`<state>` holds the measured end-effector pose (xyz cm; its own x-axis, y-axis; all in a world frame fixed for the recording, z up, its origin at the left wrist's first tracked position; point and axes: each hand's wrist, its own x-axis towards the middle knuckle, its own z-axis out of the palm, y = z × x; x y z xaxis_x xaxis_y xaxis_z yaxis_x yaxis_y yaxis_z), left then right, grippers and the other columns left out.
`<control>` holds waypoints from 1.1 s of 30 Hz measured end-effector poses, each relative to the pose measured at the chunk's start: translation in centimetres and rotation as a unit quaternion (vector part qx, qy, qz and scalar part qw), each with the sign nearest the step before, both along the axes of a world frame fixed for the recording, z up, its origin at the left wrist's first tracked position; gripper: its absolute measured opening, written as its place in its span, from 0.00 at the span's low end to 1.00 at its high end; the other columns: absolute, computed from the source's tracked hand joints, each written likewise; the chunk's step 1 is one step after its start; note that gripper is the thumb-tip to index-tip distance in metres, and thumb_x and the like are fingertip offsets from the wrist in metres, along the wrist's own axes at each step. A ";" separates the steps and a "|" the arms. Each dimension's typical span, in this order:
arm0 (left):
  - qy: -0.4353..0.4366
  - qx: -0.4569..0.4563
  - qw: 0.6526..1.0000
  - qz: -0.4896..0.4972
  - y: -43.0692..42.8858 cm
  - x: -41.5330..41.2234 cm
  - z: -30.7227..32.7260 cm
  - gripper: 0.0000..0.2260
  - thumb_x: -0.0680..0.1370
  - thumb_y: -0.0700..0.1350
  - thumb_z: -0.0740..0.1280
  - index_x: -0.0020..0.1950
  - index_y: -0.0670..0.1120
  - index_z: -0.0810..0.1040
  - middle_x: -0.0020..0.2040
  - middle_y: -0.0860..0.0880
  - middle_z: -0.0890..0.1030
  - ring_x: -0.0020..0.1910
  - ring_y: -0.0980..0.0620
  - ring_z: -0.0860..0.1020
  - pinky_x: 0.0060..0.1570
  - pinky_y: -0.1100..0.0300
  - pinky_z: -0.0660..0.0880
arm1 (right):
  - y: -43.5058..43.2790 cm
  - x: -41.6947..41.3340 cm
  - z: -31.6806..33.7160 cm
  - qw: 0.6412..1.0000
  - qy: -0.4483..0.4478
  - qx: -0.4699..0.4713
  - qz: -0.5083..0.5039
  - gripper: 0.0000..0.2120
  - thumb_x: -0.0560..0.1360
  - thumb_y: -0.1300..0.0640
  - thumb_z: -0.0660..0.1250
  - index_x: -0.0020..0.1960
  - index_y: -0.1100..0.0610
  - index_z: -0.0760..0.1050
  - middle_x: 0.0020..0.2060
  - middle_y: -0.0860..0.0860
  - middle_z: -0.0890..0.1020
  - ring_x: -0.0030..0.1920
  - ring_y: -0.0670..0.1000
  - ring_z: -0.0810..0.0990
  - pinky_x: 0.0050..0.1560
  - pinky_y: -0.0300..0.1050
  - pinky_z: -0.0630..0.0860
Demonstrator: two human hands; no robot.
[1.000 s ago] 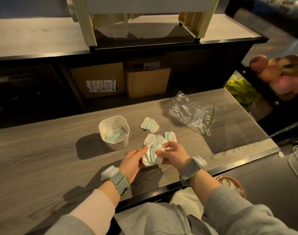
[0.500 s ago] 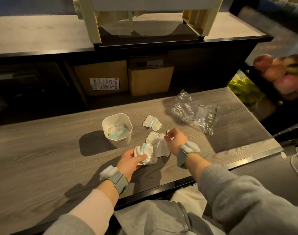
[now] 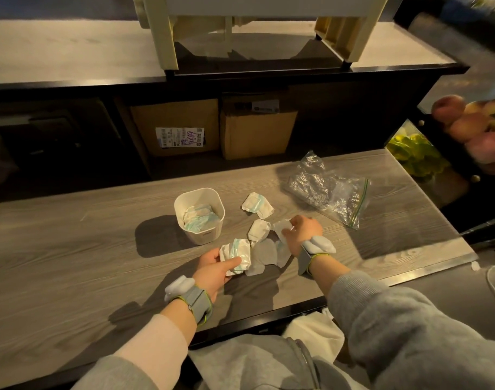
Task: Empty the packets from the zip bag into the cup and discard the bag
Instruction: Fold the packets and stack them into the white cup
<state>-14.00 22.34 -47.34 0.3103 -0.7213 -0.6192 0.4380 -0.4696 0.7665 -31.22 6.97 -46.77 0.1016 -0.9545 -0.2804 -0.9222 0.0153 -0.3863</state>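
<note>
White paper packets (image 3: 236,256) sit gripped in our left hand (image 3: 212,273), the cup (image 3: 199,213) just up and left of it, nearer than to the right. Our right hand (image 3: 302,232) pinches another packet (image 3: 281,228). The emptied bag (image 3: 329,190) lies beyond on the desk (image 3: 72,249). A box label (image 3: 181,137) shows handwritten "9619", uncertainly.
</note>
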 end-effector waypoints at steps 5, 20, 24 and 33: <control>0.007 0.004 1.000 0.011 -0.4 -0.1 -0.3 0.13 0.72 0.35 0.72 0.54 0.47 0.80 0.48 0.47 0.84 0.46 0.49 0.81 0.49 0.55 0.76 | -0.5 0.9 2.3 0.975 -0.211 0.001 -0.065 0.09 0.73 0.53 0.69 0.51 0.54 0.77 0.43 0.52 0.80 0.43 0.56 0.78 0.43 0.46 0.73; 0.017 0.005 0.998 0.065 -0.7 0.8 -0.1 0.14 0.72 0.32 0.70 0.55 0.46 0.79 0.50 0.44 0.82 0.50 0.47 0.80 0.47 0.56 0.78 | 0.9 5.2 0.8 0.977 -0.169 0.113 -0.069 0.08 0.66 0.58 0.72 0.45 0.54 0.78 0.36 0.48 0.76 0.29 0.43 0.73 0.24 0.34 0.64; 0.009 0.006 0.998 0.060 -0.7 1.0 -0.3 0.15 0.72 0.33 0.71 0.58 0.44 0.79 0.52 0.43 0.83 0.48 0.48 0.81 0.48 0.55 0.78 | 0.7 4.5 0.0 0.982 -0.148 0.071 -0.091 0.12 0.58 0.51 0.70 0.39 0.48 0.70 0.36 0.48 0.79 0.35 0.48 0.78 0.30 0.38 0.72; -0.004 0.004 0.998 0.068 -0.9 0.8 -0.6 0.15 0.72 0.34 0.72 0.58 0.44 0.79 0.50 0.45 0.83 0.46 0.50 0.81 0.43 0.60 0.78 | 1.0 4.6 -0.7 0.991 -0.106 0.084 -0.009 0.20 0.60 0.47 0.74 0.50 0.50 0.75 0.44 0.50 0.79 0.42 0.52 0.78 0.41 0.43 0.75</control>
